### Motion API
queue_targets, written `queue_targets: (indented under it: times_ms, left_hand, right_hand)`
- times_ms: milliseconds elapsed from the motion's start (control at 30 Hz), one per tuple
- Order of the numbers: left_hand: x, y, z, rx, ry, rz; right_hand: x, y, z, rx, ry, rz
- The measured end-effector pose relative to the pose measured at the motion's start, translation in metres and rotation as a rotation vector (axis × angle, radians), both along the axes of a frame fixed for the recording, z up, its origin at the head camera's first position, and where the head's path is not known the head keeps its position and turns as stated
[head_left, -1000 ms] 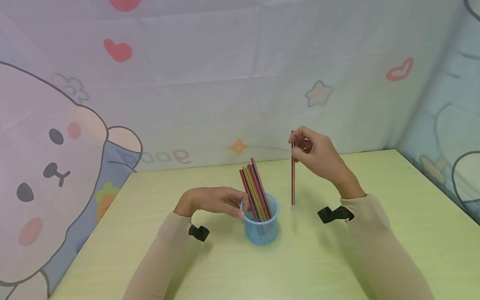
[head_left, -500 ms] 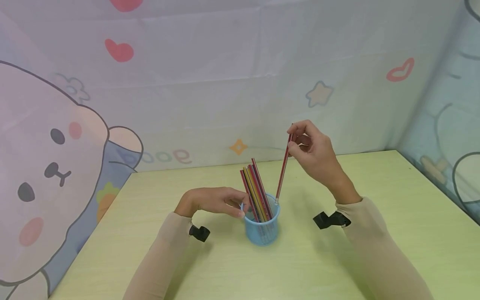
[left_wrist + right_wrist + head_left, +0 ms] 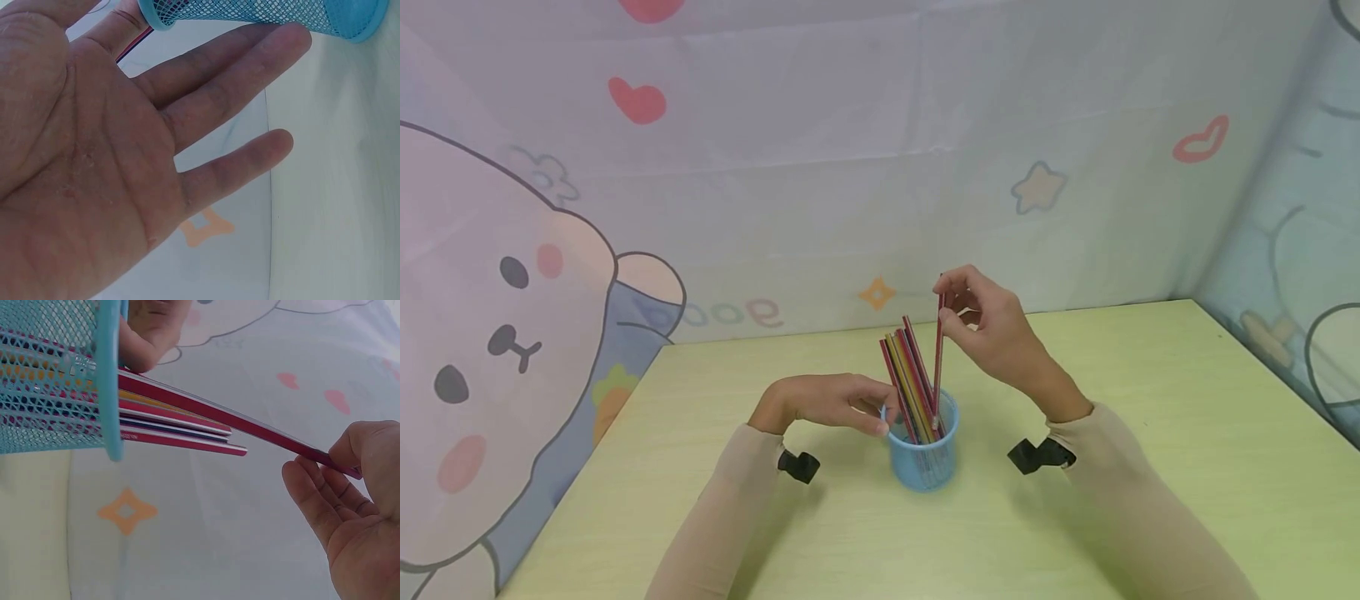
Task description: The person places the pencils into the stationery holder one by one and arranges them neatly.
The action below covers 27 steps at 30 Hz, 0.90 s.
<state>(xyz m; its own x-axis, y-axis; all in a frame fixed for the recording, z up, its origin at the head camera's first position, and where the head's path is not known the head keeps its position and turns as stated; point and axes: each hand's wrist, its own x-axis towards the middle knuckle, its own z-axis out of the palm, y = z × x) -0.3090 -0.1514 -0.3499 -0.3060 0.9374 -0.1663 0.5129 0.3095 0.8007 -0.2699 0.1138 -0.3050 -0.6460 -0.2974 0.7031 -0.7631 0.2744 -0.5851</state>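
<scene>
A light blue mesh pencil cup [image 3: 922,468] stands upright on the table, with several red, yellow and dark striped pencils [image 3: 907,379] leaning left in it. My left hand [image 3: 831,402] pinches the cup's left rim between thumb and index finger; its other fingers [image 3: 231,112] stretch out beside the mesh in the left wrist view. Above the cup, my right hand [image 3: 988,329] pinches a red striped pencil [image 3: 938,350] near its top end. That pencil's lower end, with an eraser tip, is inside the cup's mouth, seen through the mesh wall [image 3: 50,425] in the right wrist view.
The pale yellow table [image 3: 790,533] reaches back to a hanging cloth [image 3: 820,167] printed with hearts, stars and a cartoon bear. Another printed cloth [image 3: 1285,250] hangs along the right side. Black straps [image 3: 1041,456] sit on both wrists.
My right hand has moved left with the pencil, from beside the cup to over it, and the pencil's lower end has entered the cup. The left hand and cup have stayed put.
</scene>
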Motion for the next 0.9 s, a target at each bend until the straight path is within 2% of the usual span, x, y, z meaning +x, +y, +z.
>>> queue_targets:
  times_ms: [167, 333, 500, 633, 733, 900]
  left_hand:
    - [0.001, 0.0, 0.001, 0.01, 0.003, -0.007]
    - [0.002, 0.001, 0.003, 0.002, 0.012, 0.004]
    - [0.003, 0.001, 0.003, -0.01, 0.01, 0.016]
    - [0.002, 0.002, 0.003, -0.017, 0.015, 0.016]
    - [0.002, 0.003, 0.002, -0.018, 0.018, 0.015]
    - [0.002, 0.002, 0.002, -0.014, 0.011, 0.018]
  right_hand:
    - [-0.001, -0.014, -0.008, 0.085, 0.021, 0.049]
    - [-0.001, -0.022, -0.017, 0.171, 0.009, 0.061]
    - [-0.003, -0.027, -0.026, 0.285, -0.041, 0.048]
    - [-0.003, -0.026, -0.028, 0.401, -0.072, -0.025]
    - [-0.003, -0.023, -0.027, 0.451, -0.113, -0.053]
    - [-0.005, -0.016, -0.022, 0.473, -0.201, 0.015]
